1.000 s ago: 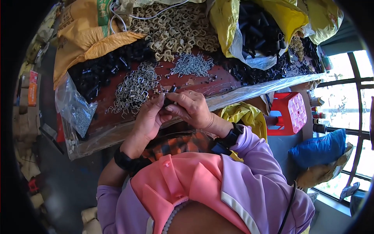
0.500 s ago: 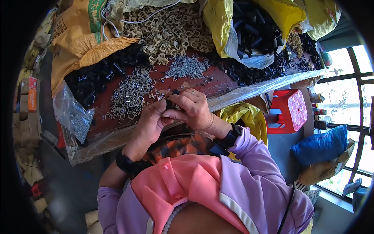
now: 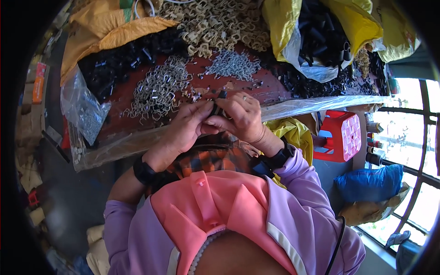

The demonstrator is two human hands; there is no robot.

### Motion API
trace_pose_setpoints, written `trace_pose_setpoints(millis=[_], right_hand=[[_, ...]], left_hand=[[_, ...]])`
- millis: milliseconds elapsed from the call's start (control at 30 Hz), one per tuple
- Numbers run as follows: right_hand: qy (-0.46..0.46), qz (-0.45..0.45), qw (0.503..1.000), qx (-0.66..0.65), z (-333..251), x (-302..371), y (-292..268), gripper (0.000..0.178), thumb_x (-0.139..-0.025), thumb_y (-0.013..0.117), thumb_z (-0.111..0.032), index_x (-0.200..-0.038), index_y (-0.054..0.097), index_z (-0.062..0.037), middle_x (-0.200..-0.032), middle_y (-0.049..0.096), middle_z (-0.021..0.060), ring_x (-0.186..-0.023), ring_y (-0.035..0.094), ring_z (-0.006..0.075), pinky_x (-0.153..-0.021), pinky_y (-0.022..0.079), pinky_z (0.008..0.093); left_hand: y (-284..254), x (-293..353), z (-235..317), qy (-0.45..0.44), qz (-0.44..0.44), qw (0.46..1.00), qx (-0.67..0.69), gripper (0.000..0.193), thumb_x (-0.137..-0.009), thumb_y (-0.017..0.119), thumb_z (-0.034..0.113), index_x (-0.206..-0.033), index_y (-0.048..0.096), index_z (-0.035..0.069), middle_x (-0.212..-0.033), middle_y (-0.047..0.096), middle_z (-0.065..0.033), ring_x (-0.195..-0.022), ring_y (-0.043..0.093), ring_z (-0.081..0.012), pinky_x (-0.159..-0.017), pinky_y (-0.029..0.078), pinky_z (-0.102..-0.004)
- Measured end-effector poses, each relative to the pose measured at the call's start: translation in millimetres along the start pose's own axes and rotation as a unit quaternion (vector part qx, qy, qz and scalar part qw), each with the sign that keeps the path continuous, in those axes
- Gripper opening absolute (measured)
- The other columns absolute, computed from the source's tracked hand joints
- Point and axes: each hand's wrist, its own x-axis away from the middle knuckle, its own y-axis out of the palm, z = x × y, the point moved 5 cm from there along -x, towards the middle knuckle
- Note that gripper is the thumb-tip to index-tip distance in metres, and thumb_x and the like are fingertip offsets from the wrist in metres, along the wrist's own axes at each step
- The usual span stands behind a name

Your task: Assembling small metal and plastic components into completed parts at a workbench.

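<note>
At the near edge of the table, a small black plastic part sits between my two hands, partly hidden by the fingers. My left hand is closed, its thumb and fingertips pinching the part from one side. From the other side my right hand grips it with bent fingers and thumb. Just past my left hand lies a heap of bent metal hooks. Beyond the hands is a pile of small grey screws, with scattered bits in front of it.
Beige plastic clips are heaped at the back, black parts to their left. A yellow bag holds black tubes. On the left, a clear bag contains small grey pieces. A red stool stands to the right.
The view has shifted, so the table's contents sit higher in the picture. Both hands stay together on the black part, its tip now showing above the fingers.
</note>
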Motion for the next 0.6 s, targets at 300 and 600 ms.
trace_pose_setpoints(millis=[300, 600], right_hand=[[0.047, -0.029, 0.998, 0.022, -6, 6, 2, 0.042, -0.053, 0.071, -0.029, -0.080, 0.053, -0.0034, -0.057, 0.047, 0.0026, -0.047, 0.047, 0.0166, -0.048, 0.039, 0.0270], [0.021, -0.024, 0.999, 0.010, -1, 14, 1, 0.043, -0.055, 0.072, -0.024, -0.087, 0.052, -0.0021, -0.056, 0.047, 0.0038, -0.047, 0.045, 0.0162, -0.041, 0.034, 0.0265]], left_hand=[[-2, -3, 5, 0.047, -0.050, 0.988, -0.140, 0.026, -0.086, 0.043, 0.023, -0.095, 0.052, 0.000, -0.079, 0.054, -0.0020, -0.066, 0.052, -0.0056, -0.055, 0.048, -0.0172], [14, 3, 7, 0.011, -0.018, 0.995, -0.094, 0.027, -0.086, 0.043, 0.022, -0.101, 0.050, 0.000, -0.081, 0.053, -0.0027, -0.068, 0.053, -0.0061, -0.060, 0.047, -0.0182]])
